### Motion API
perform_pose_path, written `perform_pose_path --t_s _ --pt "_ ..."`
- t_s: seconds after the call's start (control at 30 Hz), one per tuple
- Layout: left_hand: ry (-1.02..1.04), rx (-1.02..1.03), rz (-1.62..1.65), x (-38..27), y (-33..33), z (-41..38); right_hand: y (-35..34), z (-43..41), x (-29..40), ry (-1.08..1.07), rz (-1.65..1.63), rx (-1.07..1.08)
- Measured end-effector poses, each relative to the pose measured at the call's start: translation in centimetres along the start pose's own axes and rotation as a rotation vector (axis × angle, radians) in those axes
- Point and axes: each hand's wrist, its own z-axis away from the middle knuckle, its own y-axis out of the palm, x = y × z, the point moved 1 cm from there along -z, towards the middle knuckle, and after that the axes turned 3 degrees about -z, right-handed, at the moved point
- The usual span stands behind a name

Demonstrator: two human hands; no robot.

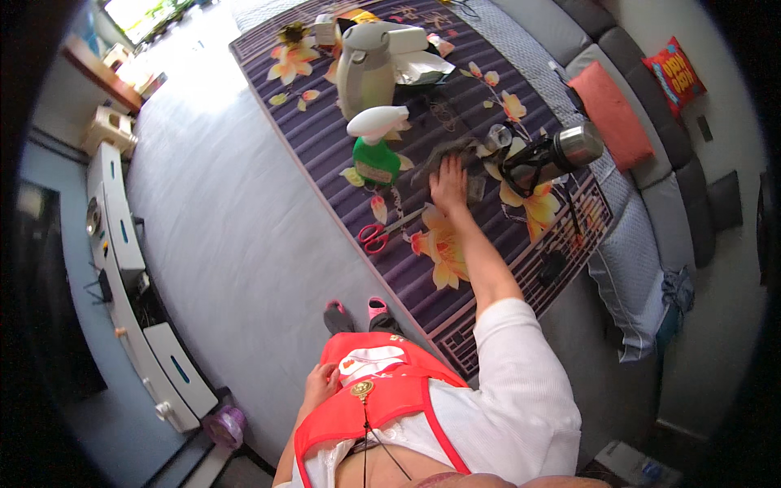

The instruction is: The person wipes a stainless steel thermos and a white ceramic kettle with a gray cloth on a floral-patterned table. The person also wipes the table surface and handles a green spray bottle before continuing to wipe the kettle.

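My right hand [449,188] reaches over the patterned tablecloth [421,305], its fingers on a bunched dark grey cloth [454,149]. Just right of these fingertips is a small clear cup [499,138]. A steel vacuum flask [552,157] with a black strap lies beyond the cup. To the left of my hand stands a green spray bottle [376,161] with a white head. Scissors with red handles [373,238] lie by the near table edge. My left hand [322,383] hangs at the red apron [360,405], fingers loosely bent, nothing visible in it.
A large beige thermos jug [366,73] stands farther up the table, beside a silvery packet [422,66]. The grey sofa [656,210] with a coral cushion [612,116] runs along the right. A white TV cabinet [125,256] lines the left wall, across the grey floor [226,201].
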Motion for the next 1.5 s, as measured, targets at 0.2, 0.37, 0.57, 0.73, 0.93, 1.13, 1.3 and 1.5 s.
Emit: perform_pose_path --t_s 0.2,0.37,0.57,0.73,0.93,1.13,1.3,1.5 --pt "0.159 0.062 0.022 -1.5 -3.6 -8.7 -6.2 18.9 2.4 0.028 -0.142 0.094" --pt "0.323 0.116 -0.1 -2.7 -7.9 -18.7 -8.4 27.8 2.0 0.243 -0.176 0.177" --pt "0.379 0.069 -0.016 -10.1 -14.4 -26.7 -6.8 19.7 0.6 0.346 -0.112 0.109" --pt "0.483 0.165 -0.039 -12.3 -12.9 -29.1 -3.7 7.8 -0.7 0.293 -0.04 0.074" --pt "0.724 0.26 -0.209 -17.1 -7.9 -28.7 -2.3 -1.8 0.6 0.22 -0.096 0.007" --pt "0.841 0.152 -0.392 -21.3 -2.6 -29.4 -6.0 11.0 -0.2 0.199 -0.097 0.12" --pt "0.863 0.025 -0.576 -20.1 1.5 -30.5 -9.7 27.5 0.5 0.306 -0.116 0.25" --pt "0.701 0.053 -0.633 -20.6 1.0 -30.8 -7.3 19.5 -0.3 0.135 -0.3 0.092"
